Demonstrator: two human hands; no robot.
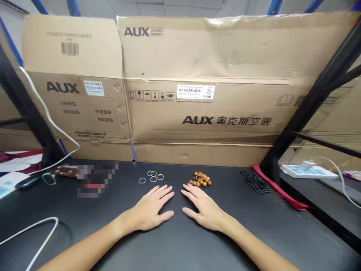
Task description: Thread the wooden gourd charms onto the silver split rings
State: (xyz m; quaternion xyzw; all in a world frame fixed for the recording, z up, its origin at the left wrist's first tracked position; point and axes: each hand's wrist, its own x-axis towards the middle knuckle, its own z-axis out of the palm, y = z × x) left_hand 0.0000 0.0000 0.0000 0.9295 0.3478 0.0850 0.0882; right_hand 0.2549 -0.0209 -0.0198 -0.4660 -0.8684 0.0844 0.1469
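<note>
Both hands lie flat and empty on a black tabletop [180,248], palms down, fingers spread wide, and neither holds anything. The right hand [204,207] sits just left of and below a small heap of round wooden beads [200,179], its fingertips almost at the heap; whether they touch it is hard to tell. The left hand [149,207] lies further left of the heap, its fingertips just short of a loose cluster of silver metal rings [150,177], which overlap each other a little and number about 5.

Right of the heap, beyond a gap, lies a tangle of black rings [254,182], with a red strap [279,188] just past them along the table edge. Further right, off the table, sits a white power strip [308,171]. Left of the heap, past the silver rings, a pixelated patch [97,178] hides whatever lies there. Behind the heap stand flattened AUX cardboard cartons [214,113]. A white cable [28,233] curves across the table well to the left.
</note>
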